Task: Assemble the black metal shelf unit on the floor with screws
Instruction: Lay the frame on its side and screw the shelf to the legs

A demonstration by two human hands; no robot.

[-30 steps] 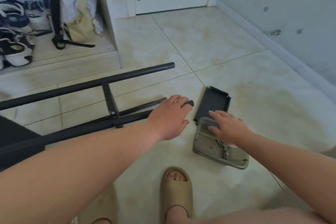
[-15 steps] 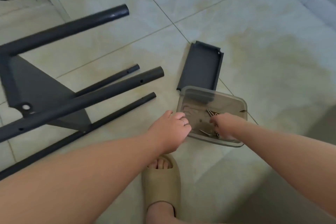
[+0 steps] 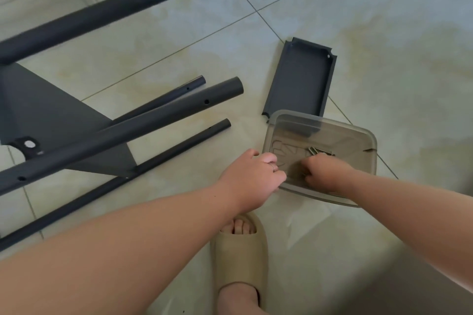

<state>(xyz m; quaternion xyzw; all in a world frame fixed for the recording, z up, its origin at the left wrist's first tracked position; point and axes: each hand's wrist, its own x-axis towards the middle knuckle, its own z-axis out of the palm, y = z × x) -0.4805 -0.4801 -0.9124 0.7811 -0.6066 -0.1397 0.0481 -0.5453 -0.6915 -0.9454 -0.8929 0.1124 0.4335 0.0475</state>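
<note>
**Both hands at the screw tub, shelf parts lying off to the left**

The screws (image 3: 320, 152) lie in a small overlapping cluster on the bottom of a clear plastic container (image 3: 368, 137) on the floor tiles. They sit just beyond the knuckles of the right hand (image 3: 326, 174). That hand reaches down inside the container with its fingers curled under. The fingertips are hidden, so I cannot tell whether it is pinching a screw or closed on nothing. The hand also covers part of the cluster, so the screws cannot be counted.

The left hand (image 3: 253, 179) (a ring on one finger) is at the container's left wall, fingers bent over the rim and gripping it.

Touching the container's far edge is one shallow black metal tray (image 3: 299, 79), open side up.

Well to the left lie the black shelf parts:
- Two thick tubes, an upper one (image 3: 89, 18) and a middle one (image 3: 128, 133) with screw holes along it.
- Two thin tubes (image 3: 158, 102) (image 3: 115, 181), one on each side of the middle tube.
- One flat black panel (image 3: 38, 110) beneath the middle tube.

Nearest the camera, one beige sandal (image 3: 240, 256) with a foot in it stands between the two forearms.
</note>
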